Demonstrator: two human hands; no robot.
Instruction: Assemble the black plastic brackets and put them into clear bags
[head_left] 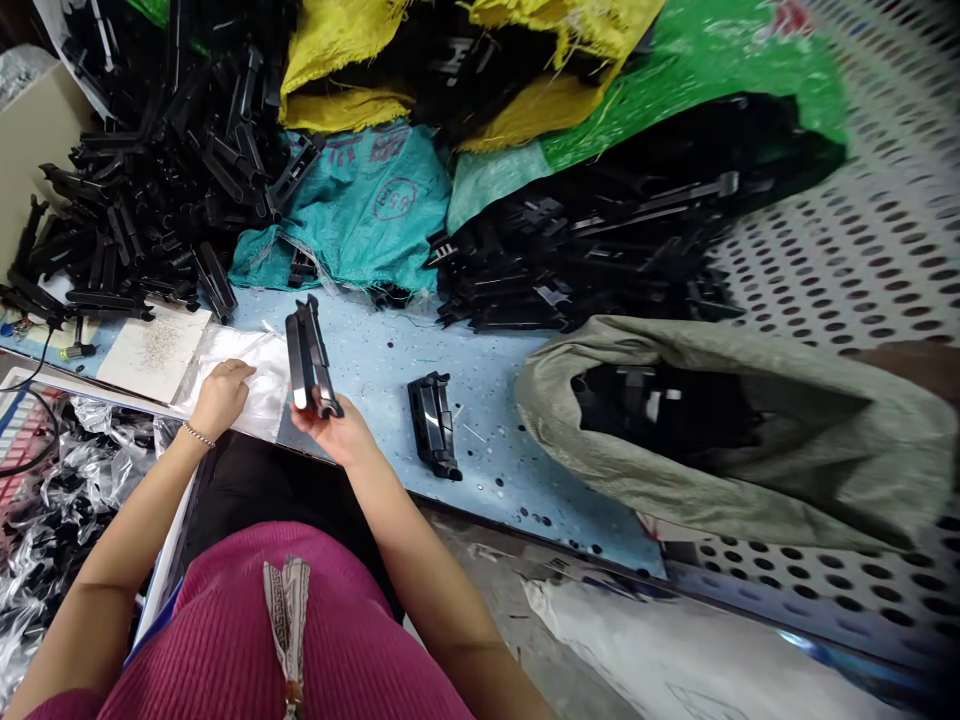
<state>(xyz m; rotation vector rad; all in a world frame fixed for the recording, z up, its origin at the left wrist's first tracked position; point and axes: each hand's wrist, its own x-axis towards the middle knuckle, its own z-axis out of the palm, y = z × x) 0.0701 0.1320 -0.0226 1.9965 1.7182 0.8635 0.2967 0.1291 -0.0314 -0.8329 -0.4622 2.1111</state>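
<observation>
My right hand (334, 428) grips the lower end of a long black plastic part (305, 350), which stands up from the fingers over the table. The part has a glossy side and notched ends. My left hand (223, 398), with a beaded bracelet at the wrist, rests on a stack of clear plastic bags (259, 372). Its fingers are bent and pressed together at the bag's surface. Right of my right hand, a second black plastic part (433, 425) lies on the blue tabletop (367, 350), touched by neither hand.
A heap of black parts (165, 170) fills the back left. Yellow (345, 50), teal (382, 200) and green (735, 60) woven sacks hold more behind. A grey-green sack (750, 490) gapes at right. Bagged parts (90, 470) lie lower left, beside a cardboard piece (154, 350).
</observation>
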